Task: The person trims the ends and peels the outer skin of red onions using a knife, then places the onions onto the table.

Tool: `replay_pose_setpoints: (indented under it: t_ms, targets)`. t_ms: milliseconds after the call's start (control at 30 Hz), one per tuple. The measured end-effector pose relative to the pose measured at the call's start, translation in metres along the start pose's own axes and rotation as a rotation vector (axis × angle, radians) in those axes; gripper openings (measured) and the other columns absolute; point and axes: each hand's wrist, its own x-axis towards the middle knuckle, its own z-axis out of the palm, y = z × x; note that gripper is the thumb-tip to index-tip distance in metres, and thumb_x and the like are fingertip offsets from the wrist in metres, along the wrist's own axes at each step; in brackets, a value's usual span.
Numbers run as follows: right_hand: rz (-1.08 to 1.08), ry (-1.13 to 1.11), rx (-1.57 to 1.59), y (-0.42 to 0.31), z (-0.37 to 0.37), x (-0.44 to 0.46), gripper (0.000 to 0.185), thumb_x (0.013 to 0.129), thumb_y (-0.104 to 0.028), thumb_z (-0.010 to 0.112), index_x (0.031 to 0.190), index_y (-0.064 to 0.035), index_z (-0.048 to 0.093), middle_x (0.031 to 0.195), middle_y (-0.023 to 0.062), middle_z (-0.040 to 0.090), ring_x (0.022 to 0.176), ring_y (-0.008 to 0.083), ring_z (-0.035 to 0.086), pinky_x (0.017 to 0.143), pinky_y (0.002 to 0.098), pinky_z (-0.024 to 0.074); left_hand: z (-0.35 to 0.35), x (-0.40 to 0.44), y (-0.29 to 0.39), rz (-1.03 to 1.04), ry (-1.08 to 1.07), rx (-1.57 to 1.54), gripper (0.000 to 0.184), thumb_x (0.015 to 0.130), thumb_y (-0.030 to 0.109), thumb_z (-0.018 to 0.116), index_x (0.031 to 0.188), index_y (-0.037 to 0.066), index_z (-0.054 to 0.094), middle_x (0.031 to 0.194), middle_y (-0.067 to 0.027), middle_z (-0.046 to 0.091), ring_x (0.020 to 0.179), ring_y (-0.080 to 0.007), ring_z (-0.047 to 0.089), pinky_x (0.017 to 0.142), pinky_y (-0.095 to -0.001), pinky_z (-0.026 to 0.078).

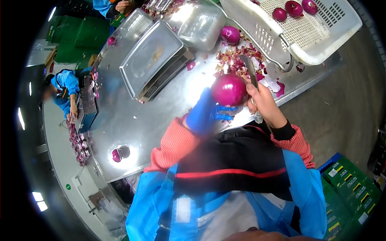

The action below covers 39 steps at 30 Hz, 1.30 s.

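Observation:
My left hand (202, 113), in a blue glove and partly blurred, holds a peeled, shiny red onion (230, 90) just above the table's front edge. In my bare right hand (267, 103) is a knife (251, 69), its blade pointing up and away beside the onion. The right thumb lies close to the onion's side; whether it touches is unclear. Beyond the onion spreads a heap of dry onion skins (237, 59), and another red onion (230, 35) rests at its far edge.
A white perforated crate (317, 56) with several onions stands at the upper right. On the metal table (116, 132) are a scale (152, 60), clear plastic tubs (202, 26) and a small onion (116, 155). Co-workers (68, 86) work across the table; green crates (350, 188) stand lower right.

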Motion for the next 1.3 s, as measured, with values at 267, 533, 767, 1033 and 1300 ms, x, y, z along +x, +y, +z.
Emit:
replay_pose_setpoints:
  t_ms: [267, 533, 767, 1033, 1300]
  targets:
    - [0.059, 0.035, -0.183, 0.026, -0.002, 0.02, 0.037, 0.1, -0.038, 0.048, 0.091, -0.0028, 0.054, 0.061, 0.0049, 0.056, 0.046, 0.0071, 0.045, 0.043, 0.0218, 0.0355, -0.015, 0.012, -0.008, -0.026, 0.086, -0.28, 0.069, 0.094, 0.05, 0.05, 0.146, 0.01, 0.029, 0.142, -0.0168, 0.043, 0.125, -0.0357, 0.049, 0.097, -0.0494, 0.049]
    - [-0.156, 0.068, -0.269, 0.005, 0.008, 0.009, 0.043, 0.094, -0.037, 0.059, 0.115, 0.0004, 0.058, 0.069, 0.0039, 0.059, 0.057, 0.0109, 0.053, 0.055, 0.0259, 0.0438, 0.003, 0.01, -0.009, 0.213, 0.1, -0.127, 0.063, 0.091, 0.038, 0.06, 0.139, 0.005, 0.035, 0.134, -0.0186, 0.046, 0.116, -0.035, 0.055, 0.089, -0.0463, 0.055]
    - [-0.418, 0.177, -0.417, 0.024, 0.011, 0.011, 0.039, 0.084, -0.014, 0.066, 0.12, -0.001, 0.056, 0.077, 0.009, 0.062, 0.065, 0.0139, 0.058, 0.063, 0.0274, 0.0473, -0.014, 0.019, -0.015, 0.245, 0.151, -0.188, 0.066, 0.094, 0.046, 0.051, 0.144, 0.007, 0.033, 0.145, -0.0185, 0.039, 0.132, -0.0355, 0.042, 0.104, -0.0549, 0.041]
    - [-0.562, 0.124, -0.71, -0.007, 0.025, -0.007, 0.023, 0.08, -0.011, 0.07, 0.101, -0.0078, 0.062, 0.08, 0.0079, 0.062, 0.071, 0.0203, 0.065, 0.063, 0.0314, 0.051, -0.001, 0.017, -0.011, 0.219, 0.099, -0.252, 0.047, 0.096, 0.022, 0.051, 0.137, 0.004, 0.037, 0.131, -0.016, 0.05, 0.119, -0.03, 0.052, 0.097, -0.0434, 0.049]
    - [-0.653, 0.041, -0.859, -0.001, 0.016, -0.001, 0.017, 0.079, -0.01, 0.069, 0.093, -0.0063, 0.06, 0.083, 0.0096, 0.065, 0.07, 0.0239, 0.067, 0.06, 0.0328, 0.0511, -0.004, 0.018, -0.015, 0.186, 0.121, -0.413, 0.043, 0.098, 0.018, 0.049, 0.136, 0.005, 0.037, 0.129, -0.016, 0.051, 0.116, -0.0279, 0.055, 0.093, -0.0423, 0.053]
